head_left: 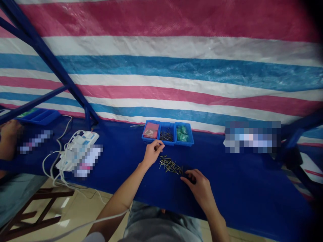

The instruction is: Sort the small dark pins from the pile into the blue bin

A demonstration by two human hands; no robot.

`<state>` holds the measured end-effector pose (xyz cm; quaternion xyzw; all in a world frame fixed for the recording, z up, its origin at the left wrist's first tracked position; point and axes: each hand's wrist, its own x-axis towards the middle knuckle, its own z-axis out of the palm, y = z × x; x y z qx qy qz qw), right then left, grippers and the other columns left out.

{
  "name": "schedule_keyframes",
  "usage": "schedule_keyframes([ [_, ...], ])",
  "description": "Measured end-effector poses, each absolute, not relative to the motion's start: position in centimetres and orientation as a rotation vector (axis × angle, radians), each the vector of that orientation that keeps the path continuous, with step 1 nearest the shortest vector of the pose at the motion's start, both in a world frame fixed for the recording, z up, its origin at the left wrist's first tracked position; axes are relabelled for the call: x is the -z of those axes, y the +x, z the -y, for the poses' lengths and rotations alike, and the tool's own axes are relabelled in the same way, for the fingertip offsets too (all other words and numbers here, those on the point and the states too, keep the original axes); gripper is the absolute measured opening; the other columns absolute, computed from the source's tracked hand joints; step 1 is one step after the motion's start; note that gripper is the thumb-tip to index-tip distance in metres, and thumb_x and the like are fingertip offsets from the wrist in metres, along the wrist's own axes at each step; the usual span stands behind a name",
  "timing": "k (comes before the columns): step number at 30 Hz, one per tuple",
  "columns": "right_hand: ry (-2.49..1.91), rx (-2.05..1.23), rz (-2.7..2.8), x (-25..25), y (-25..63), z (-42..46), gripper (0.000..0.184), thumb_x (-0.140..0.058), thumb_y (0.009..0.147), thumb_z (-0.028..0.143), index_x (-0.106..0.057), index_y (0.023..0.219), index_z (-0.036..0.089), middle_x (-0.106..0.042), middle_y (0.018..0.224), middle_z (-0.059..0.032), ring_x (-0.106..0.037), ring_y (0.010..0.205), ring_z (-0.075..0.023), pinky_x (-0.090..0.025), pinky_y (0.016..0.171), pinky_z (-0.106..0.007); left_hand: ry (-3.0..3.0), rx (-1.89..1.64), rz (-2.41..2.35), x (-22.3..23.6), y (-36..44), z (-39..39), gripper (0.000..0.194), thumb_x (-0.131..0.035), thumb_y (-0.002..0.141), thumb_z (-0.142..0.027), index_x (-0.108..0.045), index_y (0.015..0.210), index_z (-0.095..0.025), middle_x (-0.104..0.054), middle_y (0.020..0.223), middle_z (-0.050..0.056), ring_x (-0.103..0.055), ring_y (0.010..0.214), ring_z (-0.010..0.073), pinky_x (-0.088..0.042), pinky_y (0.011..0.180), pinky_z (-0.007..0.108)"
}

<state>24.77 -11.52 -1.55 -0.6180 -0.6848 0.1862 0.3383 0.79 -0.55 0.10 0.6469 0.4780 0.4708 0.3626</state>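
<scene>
A loose pile of thin, brass-and-dark metal pins (170,164), perhaps screws or drill bits, lies on the blue table. My left hand (152,153) hovers at the pile's upper left, just in front of the blue bins, its fingers curled and pinched together. Whatever it may hold is too small to make out. To the right of the pile is my right hand (199,185), its thumb and index finger apart and nothing visible between them. Behind the pile, a blue three-part bin (185,144) holds pink packets (151,129), dark metal pins (166,135) and green bags (182,132).
White power strips (85,137) with tangled cables lie on the left of the blue table (121,148). Further left are another person's hand (11,131) and a blue tray (45,116). A blurred item (252,137) sits back right. Blue metal frame bars (52,62) slant at left.
</scene>
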Motion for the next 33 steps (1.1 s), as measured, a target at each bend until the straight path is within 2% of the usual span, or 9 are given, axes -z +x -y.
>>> schedule_keyframes([
  [5, -1.625, -0.466, 1.816, 1.1, 24.6, 11.1, 0.046, -0.056, 0.087, 0.066, -0.071, 0.084, 0.022, -0.063, 0.072, -0.0052, -0.057, 0.058, -0.0195, -0.047, 0.056, -0.032, 1.643, -1.215, -1.247, -0.1, 0.7, 0.5, 0.023, -0.058, 0.093, -0.040, -0.064, 0.095, -0.018, -0.061, 0.062, -0.003, -0.051, 0.053, 0.0105, -0.039, 0.058, 0.021],
  [10, -1.632, -0.486, 1.833, 1.2, 24.5, 11.0, 0.040, -0.051, 0.093, 0.055, -0.072, 0.084, 0.023, -0.066, 0.074, -0.0058, -0.061, 0.061, -0.0202, -0.047, 0.059, -0.032, 1.642, -1.207, -1.234, 0.1, 0.7, 0.4, 0.023, -0.056, 0.094, -0.039, -0.062, 0.101, -0.019, -0.062, 0.064, -0.003, -0.052, 0.053, 0.0102, -0.040, 0.057, 0.020],
  [15, -1.643, -0.444, 1.794, 1.1, 24.6, 10.8, 0.037, -0.050, 0.094, 0.050, -0.071, 0.081, 0.022, -0.069, 0.077, -0.0069, -0.063, 0.061, -0.0211, -0.047, 0.059, -0.033, 1.616, -1.222, -1.227, 0.3, 0.6, 0.3, 0.024, -0.053, 0.096, -0.039, -0.060, 0.106, -0.019, -0.062, 0.065, -0.003, -0.052, 0.052, 0.0100, -0.041, 0.057, 0.020],
  [20, -1.632, -0.365, 1.692, 0.0, 24.1, 9.7, 0.034, -0.050, 0.095, 0.046, -0.070, 0.087, 0.021, -0.072, 0.082, -0.0078, -0.065, 0.065, -0.0216, -0.049, 0.062, -0.033, 1.660, -1.194, -1.221, 0.3, 0.7, 0.4, 0.026, -0.053, 0.096, -0.040, -0.065, 0.104, -0.018, -0.063, 0.067, -0.002, -0.053, 0.055, 0.0107, -0.041, 0.058, 0.020],
  [27, -1.303, -0.448, 1.851, -3.3, 20.8, 3.8, 0.027, -0.052, 0.096, 0.040, -0.072, 0.092, 0.022, -0.071, 0.088, -0.0070, -0.065, 0.074, -0.0198, -0.052, 0.072, -0.032, 1.825, -1.089, -1.150, -0.4, 0.8, 0.8, 0.030, -0.053, 0.096, -0.040, -0.072, 0.102, -0.017, -0.069, 0.074, 0.002, -0.060, 0.065, 0.0143, -0.045, 0.067, 0.023],
  [33, -1.143, -0.485, 1.952, -2.9, 19.3, 0.9, 0.022, -0.052, 0.097, 0.034, -0.070, 0.094, 0.022, -0.070, 0.091, -0.0061, -0.065, 0.081, -0.0198, -0.052, 0.077, -0.032, 1.837, -1.096, -1.147, -0.6, 0.9, 0.9, 0.027, -0.054, 0.095, -0.038, -0.071, 0.098, -0.017, -0.069, 0.071, 0.002, -0.060, 0.064, 0.0145, -0.042, 0.063, 0.023],
])
